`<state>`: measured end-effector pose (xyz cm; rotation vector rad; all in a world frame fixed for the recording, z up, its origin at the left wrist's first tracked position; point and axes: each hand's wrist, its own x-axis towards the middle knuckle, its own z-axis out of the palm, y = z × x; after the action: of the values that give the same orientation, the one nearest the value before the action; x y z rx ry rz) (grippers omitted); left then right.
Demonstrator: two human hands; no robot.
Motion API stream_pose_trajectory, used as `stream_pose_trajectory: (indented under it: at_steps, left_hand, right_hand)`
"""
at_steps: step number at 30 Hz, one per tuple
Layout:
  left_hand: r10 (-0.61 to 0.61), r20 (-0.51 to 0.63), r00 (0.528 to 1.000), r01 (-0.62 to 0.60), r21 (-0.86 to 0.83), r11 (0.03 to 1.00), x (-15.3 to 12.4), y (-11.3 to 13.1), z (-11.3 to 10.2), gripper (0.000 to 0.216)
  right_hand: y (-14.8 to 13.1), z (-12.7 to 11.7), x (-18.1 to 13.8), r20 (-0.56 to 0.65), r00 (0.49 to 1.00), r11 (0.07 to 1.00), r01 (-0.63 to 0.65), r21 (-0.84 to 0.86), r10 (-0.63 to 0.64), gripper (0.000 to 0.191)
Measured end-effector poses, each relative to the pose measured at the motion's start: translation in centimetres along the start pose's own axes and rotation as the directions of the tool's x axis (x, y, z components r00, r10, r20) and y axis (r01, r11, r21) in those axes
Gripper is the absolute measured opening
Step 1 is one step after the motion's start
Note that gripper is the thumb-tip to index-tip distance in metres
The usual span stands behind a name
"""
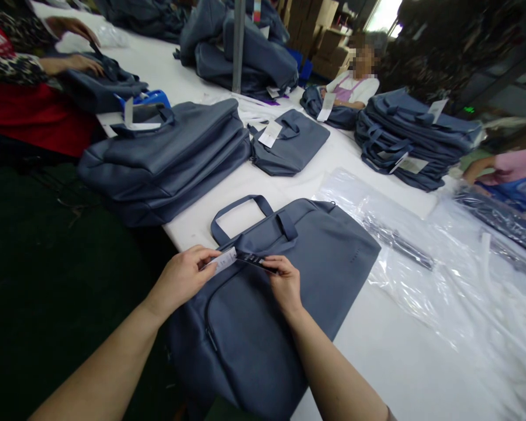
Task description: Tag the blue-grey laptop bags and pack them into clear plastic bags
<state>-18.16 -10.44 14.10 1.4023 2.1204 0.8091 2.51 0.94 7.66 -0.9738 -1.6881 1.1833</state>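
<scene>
A dark blue bag (315, 275) with two carry handles lies flat on the table in front of me, its lower end toward me. My left hand (186, 272) pinches a white hang tag (223, 261) above the bag's handle side. Between the fingers of my right hand (284, 280) is a black hang tag (252, 259) with pale print. The two tags meet near the base of the handles. One handle (241, 213) stands in a loop beyond my left hand, and the other droops over the bag's front.
Stacked blue bags (170, 158) stand at the left table edge, and a single tagged bag (289, 143) lies beyond. Clear plastic bags (403, 251) cover the white table (386, 345) at right. A metal post (238, 47) rises behind. Co-workers sit around the table.
</scene>
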Motion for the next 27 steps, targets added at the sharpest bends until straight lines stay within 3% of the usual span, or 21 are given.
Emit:
stream_pose_trajectory:
  at_steps: [2, 5, 7, 10, 14, 18, 20, 22, 24, 27]
  left_hand:
    - [0.075, -0.076, 0.994, -0.068, 0.085, 0.994, -0.4, 0.5, 0.0, 0.031]
    - [0.178, -0.137, 0.974, -0.146, 0.219, 0.965, -0.8, 0.9, 0.3, 0.03]
    - [0.229, -0.143, 0.963, -0.183, 0.282, 0.942, -1.1, 1.1, 0.8, 0.029]
    - [0.273, -0.161, 0.948, -0.209, 0.33, 0.921, -1.6, 1.5, 1.7, 0.026]
    - [0.33, -0.176, 0.927, -0.258, 0.336, 0.906, -2.6, 2.4, 4.0, 0.024]
    - [0.404, -0.181, 0.897, -0.352, 0.262, 0.899, -4.0, 3.2, 7.1, 0.032]
    - [0.409, -0.195, 0.891, -0.372, 0.203, 0.906, -4.6, 3.3, 8.2, 0.036]
    - [0.41, -0.195, 0.891, -0.381, 0.169, 0.909, -5.1, 3.2, 9.0, 0.039]
    - [0.416, -0.181, 0.891, -0.391, 0.156, 0.907, -5.4, 3.0, 9.4, 0.039]
    - [0.421, -0.172, 0.891, -0.402, 0.133, 0.906, -5.5, 2.7, 9.8, 0.039]
  right_hand:
    - [-0.1, -0.6, 0.0, 0.105, 0.972, 0.968, 0.222, -0.118, -0.211, 0.02]
    - [-1.0, -1.5, 0.1, 0.359, 0.812, 0.813, 0.548, -0.196, -0.46, 0.028]
    - [-1.7, -1.7, 0.1, 0.459, 0.715, 0.731, 0.657, -0.182, -0.528, 0.028]
    - [-1.9, -1.4, -0.2, 0.466, 0.692, 0.707, 0.684, -0.178, -0.552, 0.026]
    - [-1.2, -0.5, -2.0, 0.449, 0.801, 0.84, 0.514, -0.174, -0.397, 0.035]
    - [-0.9, 0.4, -4.5, 0.335, 0.936, 0.978, 0.158, -0.135, -0.105, 0.033]
    - [-1.2, 0.7, -5.5, 0.244, 0.969, 0.998, -0.06, 0.034, 0.05, 0.023]
    - [-1.7, 1.0, -6.1, 0.229, 0.954, 0.909, -0.261, 0.325, 0.192, 0.023]
    - [-2.4, 1.4, -6.3, 0.251, 0.917, 0.745, -0.398, 0.535, 0.31, 0.033]
    - [-2.9, 2.2, -6.2, 0.22, 0.867, 0.645, -0.483, 0.592, 0.448, 0.042]
